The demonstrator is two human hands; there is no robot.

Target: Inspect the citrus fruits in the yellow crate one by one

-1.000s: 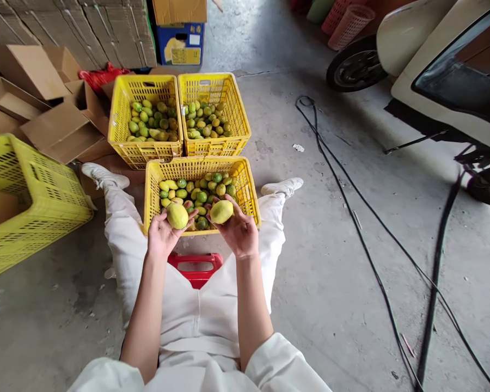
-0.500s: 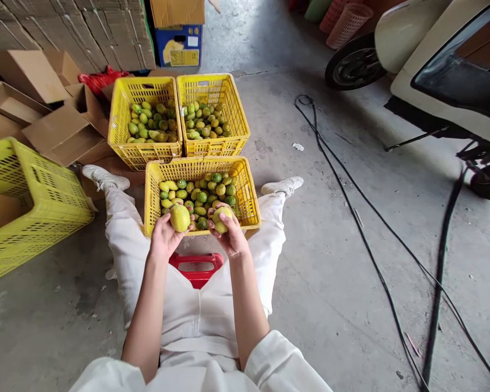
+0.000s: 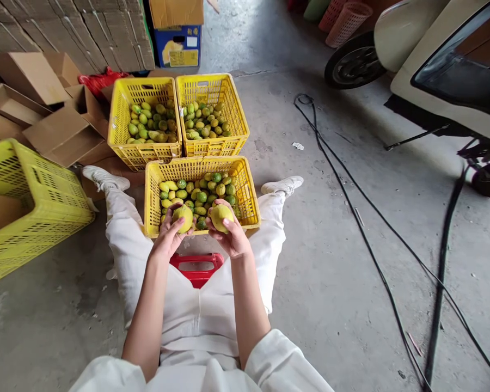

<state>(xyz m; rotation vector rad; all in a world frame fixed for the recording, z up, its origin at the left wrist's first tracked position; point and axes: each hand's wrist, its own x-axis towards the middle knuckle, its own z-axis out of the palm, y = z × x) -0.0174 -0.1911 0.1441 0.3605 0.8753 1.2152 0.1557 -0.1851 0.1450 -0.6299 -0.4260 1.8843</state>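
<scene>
My left hand (image 3: 168,235) is closed around a yellow lemon (image 3: 183,219), with the thumb across its front. A second yellow lemon (image 3: 221,218) sits in my right hand (image 3: 233,238), gripped between thumb and fingers. Both hands are side by side over the near rim of a yellow plastic crate (image 3: 253,209) between my legs. Inside that crate lie many green and yellow lemons (image 3: 202,196), some hidden behind my hands.
Two more yellow crates, the left (image 3: 118,114) and the right (image 3: 239,103), hold green-yellow fruit. A yellow-green crate (image 3: 53,201) and cardboard boxes (image 3: 61,133) are at left. A red stool (image 3: 200,277) shows below me. Black cables (image 3: 361,226) and a scooter (image 3: 408,81) are at right.
The lemon in my left hand has turned and shifted slightly right, and my left thumb now lies over it. The lemon in my right hand has also turned a little.
</scene>
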